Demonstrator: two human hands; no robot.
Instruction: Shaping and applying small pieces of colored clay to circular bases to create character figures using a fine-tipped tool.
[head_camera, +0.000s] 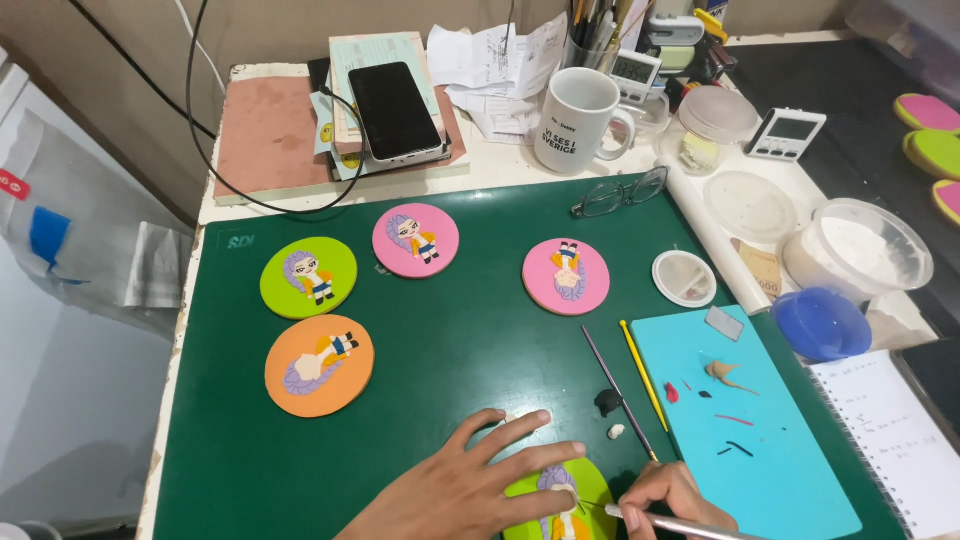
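My left hand (470, 488) lies flat on the green cutting mat (450, 330), its fingers steadying a lime-green clay disc (588, 482) that bears a small figure with lilac hair. My right hand (672, 498) grips a thin silver tool (668, 521) whose tip touches the figure. More decorated discs lie farther up the mat: a green disc (308, 277), an orange disc (319, 365), a pink disc (415, 240) and another pink disc (566, 276).
A turquoise board (760, 440) with clay scraps lies to the right, with a yellow stick (643, 372) and a dark stick (615, 388) beside it. Behind are a white mug (576, 118), glasses (620, 193), a phone (393, 110), a blue lid (822, 323) and a powder tub (860, 248).
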